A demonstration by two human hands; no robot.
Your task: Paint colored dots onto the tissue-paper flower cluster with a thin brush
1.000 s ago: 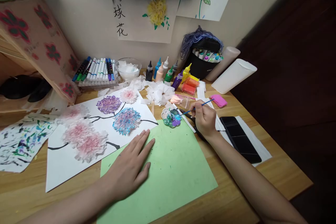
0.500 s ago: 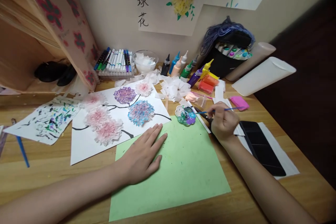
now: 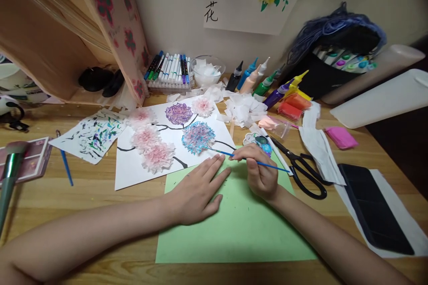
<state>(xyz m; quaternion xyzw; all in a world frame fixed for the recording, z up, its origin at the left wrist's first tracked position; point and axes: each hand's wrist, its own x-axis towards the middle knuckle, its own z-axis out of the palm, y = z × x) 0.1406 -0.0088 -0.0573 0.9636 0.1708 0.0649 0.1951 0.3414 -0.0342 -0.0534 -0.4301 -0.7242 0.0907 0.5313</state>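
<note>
My right hand (image 3: pixel 262 171) pinches a thin blue paintbrush (image 3: pixel 249 159), its tip by the lower right edge of the blue-and-purple flower (image 3: pixel 198 137). That flower sits on a white paper (image 3: pixel 133 178) with black stems, a purple flower (image 3: pixel 178 113) and several pink tissue flowers (image 3: pixel 158 156). My left hand (image 3: pixel 200 189) lies flat, fingers stretched out, on a green sheet (image 3: pixel 234 236), its fingertips at the white paper's lower edge. Partly hidden behind my right hand is a flower-shaped palette (image 3: pixel 251 138) with wet green, blue and purple paint.
Black scissors (image 3: pixel 301 167) and a dark phone-like slab (image 3: pixel 374 209) lie at the right. Paint bottles (image 3: pixel 257 82), white tissue scraps (image 3: pixel 245 111) and markers (image 3: pixel 170 69) line the back. A paint-dabbed tissue (image 3: pixel 95 136) and a large makeup brush (image 3: pixel 11 173) are at the left.
My right hand has moved left with the paintbrush, from the palette to the blue-and-purple flower. The left hand stays flat on the green sheet. The camera view has shifted.
</note>
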